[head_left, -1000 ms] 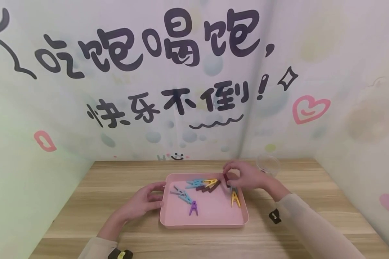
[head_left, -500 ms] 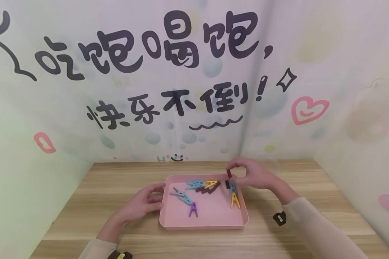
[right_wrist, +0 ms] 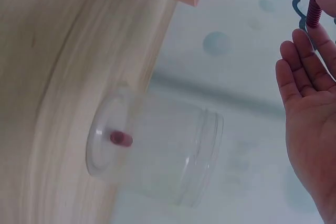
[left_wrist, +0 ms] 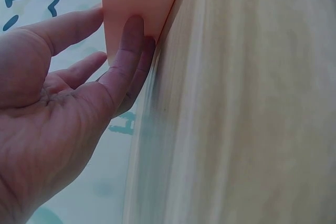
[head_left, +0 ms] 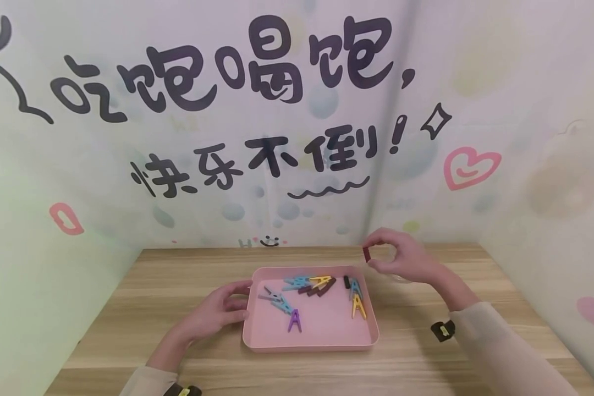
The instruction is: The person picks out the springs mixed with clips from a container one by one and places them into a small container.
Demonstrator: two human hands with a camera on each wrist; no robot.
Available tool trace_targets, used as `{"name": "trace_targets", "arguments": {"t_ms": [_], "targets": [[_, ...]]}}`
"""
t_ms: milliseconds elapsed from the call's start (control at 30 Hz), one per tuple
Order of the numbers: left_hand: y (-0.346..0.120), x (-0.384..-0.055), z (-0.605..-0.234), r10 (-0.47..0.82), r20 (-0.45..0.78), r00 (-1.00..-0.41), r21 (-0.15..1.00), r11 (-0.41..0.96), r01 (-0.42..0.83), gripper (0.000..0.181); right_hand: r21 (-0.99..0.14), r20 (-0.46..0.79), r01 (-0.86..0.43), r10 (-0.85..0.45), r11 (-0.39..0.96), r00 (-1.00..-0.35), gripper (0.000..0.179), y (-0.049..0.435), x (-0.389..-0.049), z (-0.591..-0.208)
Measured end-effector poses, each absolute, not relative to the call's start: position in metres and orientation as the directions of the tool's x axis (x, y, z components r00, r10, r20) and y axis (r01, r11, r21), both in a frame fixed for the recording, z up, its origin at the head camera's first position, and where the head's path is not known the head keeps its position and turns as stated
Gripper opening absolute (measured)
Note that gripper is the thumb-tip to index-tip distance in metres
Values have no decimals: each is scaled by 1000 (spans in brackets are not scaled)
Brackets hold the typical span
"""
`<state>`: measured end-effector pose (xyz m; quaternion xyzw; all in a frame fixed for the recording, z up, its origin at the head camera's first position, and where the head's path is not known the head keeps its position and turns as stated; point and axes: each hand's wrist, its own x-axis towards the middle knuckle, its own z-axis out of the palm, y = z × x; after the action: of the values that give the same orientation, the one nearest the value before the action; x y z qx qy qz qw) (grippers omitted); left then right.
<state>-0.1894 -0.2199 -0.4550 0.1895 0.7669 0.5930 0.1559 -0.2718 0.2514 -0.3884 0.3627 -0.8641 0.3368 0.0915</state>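
My right hand [head_left: 410, 257] pinches a small dark-red ribbed cylinder [right_wrist: 314, 12] between thumb and index finger, raised beyond the back right corner of the pink tray [head_left: 317, 347]. Its other fingers extend loosely in the right wrist view. Close by stands a clear plastic jar [right_wrist: 173, 153], with a similar red cylinder [right_wrist: 121, 138] at its bottom; in the head view the hand mostly hides this jar. My left hand [head_left: 213, 312] touches the tray's left wall with relaxed fingers. Inside the tray lie several clothespins, among them a purple clothespin [head_left: 294, 320] and a yellow clothespin [head_left: 358, 306].
Dark brown cylinders [head_left: 318, 288] lie beside blue clothespins [head_left: 297, 282] at the tray's back. A black piece [head_left: 347, 282] is near its right wall. The tray rests on a wood-grain table [head_left: 188, 368], with a printed fabric wall [head_left: 218, 220] behind.
My right hand has lifted the dark-red cylinder out of the tray's back right corner and moved right and back, toward the jar. My left hand has stayed at the tray's side.
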Motion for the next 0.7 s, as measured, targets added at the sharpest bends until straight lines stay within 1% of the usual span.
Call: {"name": "trace_targets", "arguments": {"t_ms": [100,200,467,700], "targets": [[-220,-189,-455,474,-19,-880,969,225,100,71,-518,417,-697,-565,496,-712,39,260,-273,-386],[-221,-189,-455,473,-21,-881,970,222,96,72,-525,403,-675,-546,519,-734,39,267,-273,-383],[-222,-190,-457,480,-10,-877,971,214,106,71,-535,375,-595,-463,599,-803,30,289,-274,-383],[-221,-189,-456,479,-5,-878,967,226,118,71,-532,392,-572,-417,624,-820,26,312,-280,-389]]}}
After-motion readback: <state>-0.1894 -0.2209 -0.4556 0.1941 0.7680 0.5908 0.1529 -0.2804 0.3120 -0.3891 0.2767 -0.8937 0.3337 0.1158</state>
